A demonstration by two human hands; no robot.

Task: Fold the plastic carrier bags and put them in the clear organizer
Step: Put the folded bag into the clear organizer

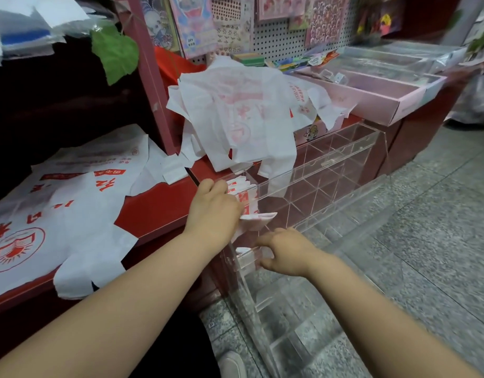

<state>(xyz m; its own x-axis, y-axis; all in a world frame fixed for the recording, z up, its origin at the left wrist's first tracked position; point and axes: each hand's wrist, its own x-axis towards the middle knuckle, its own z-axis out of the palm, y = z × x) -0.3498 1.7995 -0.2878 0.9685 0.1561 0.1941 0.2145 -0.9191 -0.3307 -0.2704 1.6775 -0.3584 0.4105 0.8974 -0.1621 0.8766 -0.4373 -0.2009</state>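
A red desk stands below a shop pegboard, with loose carrier bags heaped on it. We judge the film light, limp and slippery, best pinched across the creases. Our left hand grips the folded bags standing in the near corner compartment of the clear organizer. Our right hand has its fingers bent at the front wall, and we cannot tell whether it grasps anything.

The organizer stands right of the counter. Folded bags sit in its near-left compartment. A bag heap lies behind it, flat bags on the counter at my left.
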